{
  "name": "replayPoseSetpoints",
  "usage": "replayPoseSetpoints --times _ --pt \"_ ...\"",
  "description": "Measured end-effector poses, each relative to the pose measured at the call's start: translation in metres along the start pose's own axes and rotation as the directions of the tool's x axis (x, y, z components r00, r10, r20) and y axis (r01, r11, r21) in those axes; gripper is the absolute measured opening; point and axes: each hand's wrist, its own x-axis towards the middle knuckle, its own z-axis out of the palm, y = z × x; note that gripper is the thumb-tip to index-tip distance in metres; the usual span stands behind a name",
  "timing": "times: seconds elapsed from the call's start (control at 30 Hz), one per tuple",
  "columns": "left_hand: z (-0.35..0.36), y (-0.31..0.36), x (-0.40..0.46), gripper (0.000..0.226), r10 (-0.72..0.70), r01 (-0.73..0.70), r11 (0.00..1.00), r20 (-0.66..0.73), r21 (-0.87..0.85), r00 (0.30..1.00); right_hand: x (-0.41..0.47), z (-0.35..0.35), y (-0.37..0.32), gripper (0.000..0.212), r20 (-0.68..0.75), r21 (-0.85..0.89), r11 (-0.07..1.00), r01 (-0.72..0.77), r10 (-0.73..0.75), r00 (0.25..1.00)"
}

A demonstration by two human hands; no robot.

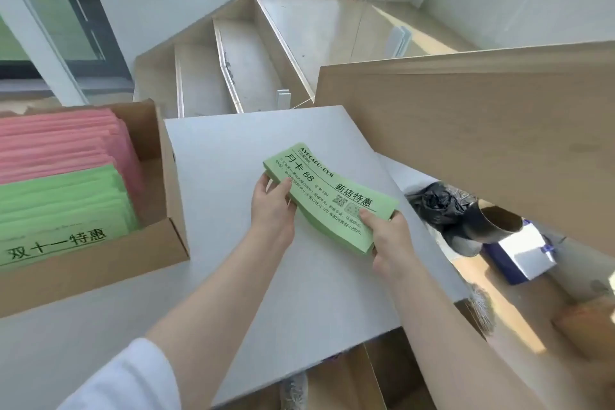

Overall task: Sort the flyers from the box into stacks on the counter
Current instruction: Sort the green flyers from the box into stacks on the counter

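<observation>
Nearby, box (100, 243) left, wooden board (482, 136) right of held flyers (329, 200).

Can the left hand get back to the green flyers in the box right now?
Probably not yet: the left hand grips the green bundle with the right hand. The path to the box looks open once it lets go.

The grey counter (213, 156) lay bare through the middle of the frame, from its far edge down to the lower left, giving open room around the bundle of green flyers (327, 198) held between the left hand (273, 210) and right hand (387, 243). At the left edge the cardboard box (166, 220) walled off that side, its near corner standing close to the left forearm. In the upper right a tilted wooden board (466, 130) overhung the counter's right edge, closing the way past the right hand.
</observation>
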Motion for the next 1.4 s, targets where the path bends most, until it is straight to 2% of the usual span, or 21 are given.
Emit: replayPoseSetpoints --times 0.07,0.2,0.3,0.4,0.5,0.57,0.63,0.77,0.9,1.2,1.3,1.4 --pt "0.023 -0.004 0.025 0.044 0.025 -0.024 1.0 -0.037 0.012 0.999 0.025 0.005 -0.01 0.038 -0.001 -0.025 0.999 0.023 -0.023 1.0" --pt "0.064 -0.002 0.078 0.049 0.086 -0.079 0.989 -0.049 0.127 0.995 0.071 0.012 -0.034 0.043 0.038 -0.19 0.974 0.128 -0.123 0.992" --pt "0.087 0.006 0.113 0.049 0.114 -0.1 0.964 -0.041 0.247 0.993 0.105 0.012 -0.048 0.028 0.097 -0.339 0.93 0.142 -0.115 0.989" --pt "0.097 0.007 0.14 0.057 0.115 -0.091 0.918 -0.038 0.386 0.993 0.13 0.007 -0.056 0.017 0.159 -0.58 0.791 0.195 -0.125 0.979" --pt "0.095 0.005 0.158 0.067 0.103 -0.058 0.852 -0.06 0.52 0.993 0.144 0.009 -0.058 0.027 0.226 -0.71 0.649 0.273 -0.157 0.961" --pt "0.091 0.002 0.156 0.072 0.116 -0.092 0.806 -0.002 0.585 0.993 0.152 0.013 -0.062 0.032 0.261 -0.753 0.575 0.32 -0.185 0.947" --pt "0.087 0.001 0.143 0.072 0.112 -0.128 0.784 0.064 0.607 0.992 0.16 0.025 -0.067 0.037 0.296 -0.734 0.597 0.324 -0.149 0.944" --pt "0.075 -0.015 0.111 0.059 0.06 -0.09 0.862 0.076 0.499 0.995 0.172 0.055 -0.065 0.04 0.39 -0.637 0.723 0.269 0.001 0.921" --pt "0.069 -0.031 0.117 0.047 -0.008 -0.046 0.891 0.117 0.452 0.993 0.183 0.068 -0.064 0.043 0.421 -0.59 0.773 0.233 0.048 0.906" --pt "0.091 -0.026 0.142 0.054 -0.08 0.037 0.935 0.109 0.354 0.991 0.209 0.073 -0.075 0.055 0.447 -0.584 0.755 0.299 -0.008 0.895" --pt "0.094 -0.023 0.147 0.055 -0.104 0.045 0.908 0.12 0.417 0.987 0.216 0.071 -0.074 0.055 0.422 -0.608 0.732 0.307 -0.029 0.906" --pt "0.091 -0.011 0.143 0.059 -0.125 0.022 0.828 0.146 0.56 0.981 0.214 0.07 -0.076 0.05 0.428 -0.625 0.722 0.297 -0.001 0.904"
